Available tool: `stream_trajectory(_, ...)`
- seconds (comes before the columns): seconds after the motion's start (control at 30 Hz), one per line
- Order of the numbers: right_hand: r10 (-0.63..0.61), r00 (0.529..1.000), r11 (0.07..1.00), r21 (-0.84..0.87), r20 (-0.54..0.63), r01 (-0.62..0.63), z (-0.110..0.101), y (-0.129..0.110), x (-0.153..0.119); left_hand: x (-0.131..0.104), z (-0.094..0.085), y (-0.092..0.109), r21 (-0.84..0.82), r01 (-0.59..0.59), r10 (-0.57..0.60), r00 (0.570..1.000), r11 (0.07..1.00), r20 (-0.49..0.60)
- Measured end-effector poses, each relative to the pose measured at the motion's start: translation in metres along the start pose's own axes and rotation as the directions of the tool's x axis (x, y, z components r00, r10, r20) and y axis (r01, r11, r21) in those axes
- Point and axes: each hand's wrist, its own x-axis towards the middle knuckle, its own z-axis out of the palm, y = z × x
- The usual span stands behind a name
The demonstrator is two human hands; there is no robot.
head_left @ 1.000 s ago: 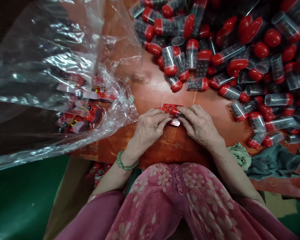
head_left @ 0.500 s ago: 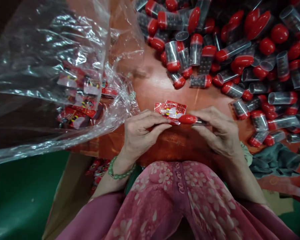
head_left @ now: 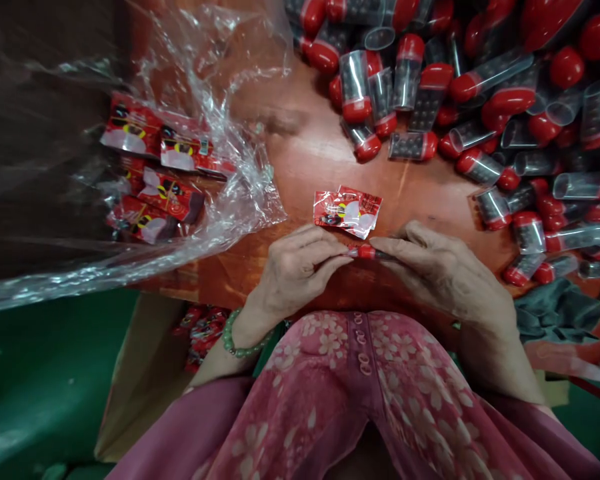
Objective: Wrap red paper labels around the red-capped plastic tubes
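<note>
Between my hands, close to the table's front edge, is a small red item point(head_left: 366, 252) with a dark part toward the right. My left hand point(head_left: 303, 263), with a green bead bracelet on its wrist, pinches the item's left end; a pale, shiny bit shows at the fingertips. My right hand point(head_left: 430, 267) has its fingers closed on the dark right end and covers much of it. Just beyond my fingertips, red printed packets point(head_left: 349, 212) lie overlapping on the table point(head_left: 300, 163).
Many clear tubes with red caps point(head_left: 407, 73) are heaped at the back right. Clear plastic film point(head_left: 250, 180) spreads over the left side, by more red packets point(head_left: 130, 127). A dark cloth point(head_left: 560, 310) lies at the right edge. Below left stands a cardboard box point(head_left: 145, 373) with red packets inside.
The red item has turned and shows a smaller red part between my hands. My right hand has flattened around it. The plastic film has shifted, uncovering more packets. The view has moved slightly.
</note>
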Motion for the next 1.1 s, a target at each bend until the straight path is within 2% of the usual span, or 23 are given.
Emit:
stream_trajectory(0.1, 0.025, 0.996, 0.995, -0.097, 0.086, -0.016, -0.003, -0.004, 0.003, -0.001, 0.002, 0.003, 0.050, -0.020, 0.018, 0.999, 0.999, 0.042)
stream_trajectory(0.2, 0.007, 0.991, 0.992, -0.126, 0.135, 0.010, -0.005, -0.009, 0.007, -0.001, 0.004, 0.003, 0.108, -0.049, 0.039, 0.995, 0.993, 0.093)
stream_trajectory(0.3, -0.032, 0.990, 0.997, -0.071, 0.135, 0.042, -0.006, -0.011, 0.011, -0.003, 0.005, 0.002, 0.118, -0.062, 0.044, 0.988, 0.991, 0.151)
stream_trajectory(0.43, -0.085, 0.991, 0.996, 0.043, 0.100, 0.081, -0.002, -0.008, 0.011, -0.004, 0.004, -0.001, 0.044, -0.027, 0.018, 0.979, 0.999, 0.204)
stream_trajectory(0.57, -0.053, 0.993, 0.998, 0.045, 0.105, 0.048, 0.010, -0.003, 0.012, -0.004, 0.006, -0.002, 0.055, 0.006, -0.019, 0.970, 0.998, 0.244)
stream_trajectory(0.63, -0.050, 0.995, 0.992, 0.119, 0.091, 0.039, 0.016, 0.003, 0.014, -0.003, 0.007, -0.003, 0.067, 0.024, -0.040, 0.967, 0.997, 0.252)
stream_trajectory(0.7, -0.093, 0.995, 0.955, 0.287, 0.044, 0.077, 0.021, 0.010, 0.017, -0.001, 0.007, -0.003, 0.039, 0.057, -0.066, 0.960, 0.998, 0.273)
stream_trajectory(0.8, -0.092, 0.995, 0.858, 0.504, -0.030, 0.095, 0.025, 0.018, 0.019, 0.002, 0.000, -0.004, -0.053, 0.196, -0.176, 0.949, 0.979, 0.262)
stream_trajectory(0.9, 0.090, 0.996, 0.748, 0.662, -0.028, -0.050, 0.030, 0.020, 0.018, 0.002, -0.007, -0.004, -0.316, 0.390, -0.384, 0.919, 0.865, 0.083)
stream_trajectory(0.97, 0.244, 0.969, 0.624, 0.769, -0.026, -0.137, 0.034, 0.017, 0.019, 0.000, -0.006, -0.003, -0.575, 0.405, -0.502, 0.865, 0.711, -0.011)
stream_trajectory(1.03, 0.328, 0.944, 0.497, 0.856, -0.031, -0.145, 0.038, 0.013, 0.022, -0.004, 0.001, 0.000, -0.760, 0.377, -0.579, 0.816, 0.529, 0.001)
stream_trajectory(1.1, 0.334, 0.942, 0.411, 0.905, -0.032, -0.115, 0.043, 0.009, 0.028, -0.006, 0.013, 0.003, -0.843, 0.388, -0.615, 0.784, 0.373, 0.089)
